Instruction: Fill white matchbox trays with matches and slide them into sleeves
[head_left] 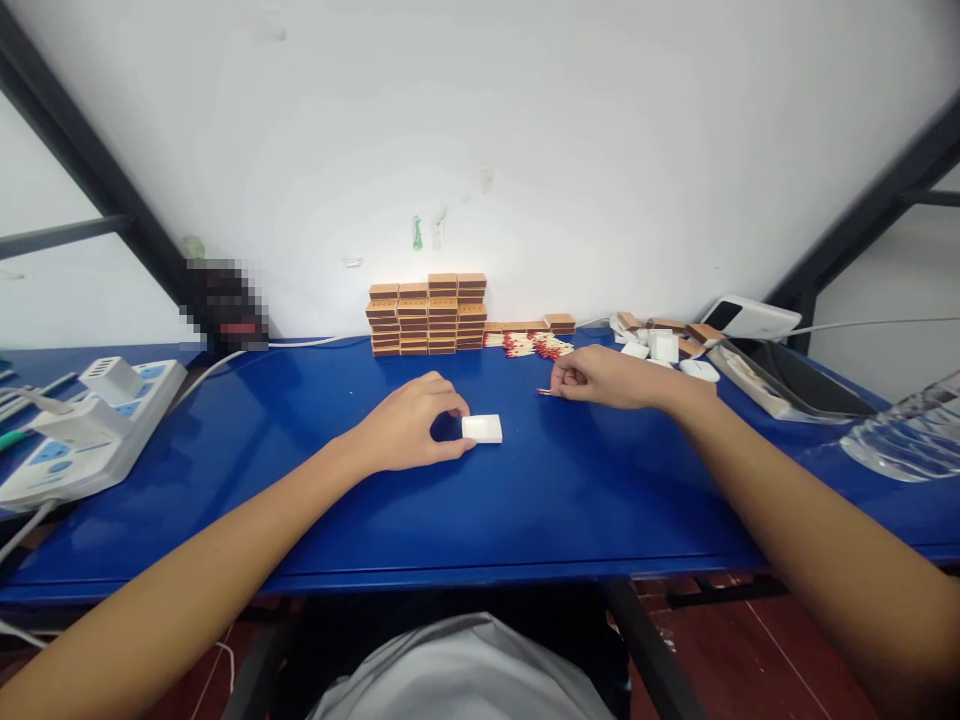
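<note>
Landmark: the matchbox stack (427,315), brown boxes piled in rows against the back wall on the blue table (570,490). Everything below is placed off that.

Left hand (409,425): in front of the stack, a bit to its left. It's curled into a pinch, with thumb and fingers closed on the left end of the white tray.

White tray (484,428): small, flat on the table, near and straight out in front of the stack's right end, touching the left fingertips.

Right hand (607,378): in front of the stack and off to its right, resting on the table, fingers tucked in tight.

Match (543,391): red tip poking out of the right hand's pinch, pointing back toward the stack's side.

Loose matches (534,345): a red-tipped heap just right of the stack.

Trays and sleeves (660,342): a jumble of white and brown bits further right of the stack, behind the right hand.

Power strip (82,430): well off to the stack's left, nearer the table's front edge, with plugs in it.
</note>
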